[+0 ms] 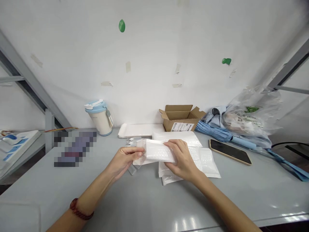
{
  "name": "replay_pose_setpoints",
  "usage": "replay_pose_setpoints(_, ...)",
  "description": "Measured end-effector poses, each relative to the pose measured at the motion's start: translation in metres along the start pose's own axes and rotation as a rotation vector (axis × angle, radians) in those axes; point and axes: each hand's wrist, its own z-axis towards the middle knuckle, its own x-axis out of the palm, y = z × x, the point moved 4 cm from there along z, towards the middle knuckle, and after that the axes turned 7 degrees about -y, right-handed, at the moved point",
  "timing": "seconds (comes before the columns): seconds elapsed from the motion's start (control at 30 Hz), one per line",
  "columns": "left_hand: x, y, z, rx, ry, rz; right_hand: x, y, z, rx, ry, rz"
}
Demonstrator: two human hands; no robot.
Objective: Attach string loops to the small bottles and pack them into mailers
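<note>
A white bubble mailer [158, 151] is held up between my two hands above the table. My left hand [126, 159] pinches its left end, where the flap shows, between thumb and fingers. The fingers of my right hand [181, 158] wrap round the mailer's right end. Beneath and behind it lies a pile of more white bubble mailers [210, 162]. Several small clear packets with white tips [131, 140] lie just behind my left hand, partly hidden by the mailer.
At the back stand an open cardboard box [180, 119], a stack of flat white mailers [140, 129] and a lidded cup [98, 119]. To the right are a phone [230, 152], a folded blue umbrella [217, 130] and a clear plastic bag [251, 112]. A power strip [18, 148] sits far left.
</note>
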Motion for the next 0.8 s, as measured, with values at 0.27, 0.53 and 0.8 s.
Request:
replay_pose_setpoints(0.27,0.013,-0.004,-0.010,0.171,-0.082,0.093,0.003,0.006,-0.002,-0.062,0.032,-0.015)
replay_pose_setpoints(0.53,0.011,0.005,-0.010,0.049,-0.088,0.096,0.007,0.009,-0.003,-0.097,0.080,-0.131)
replay_pose_setpoints(0.8,0.010,0.004,-0.009,-0.062,0.010,0.171,0.008,0.007,-0.004,-0.145,0.059,-0.228)
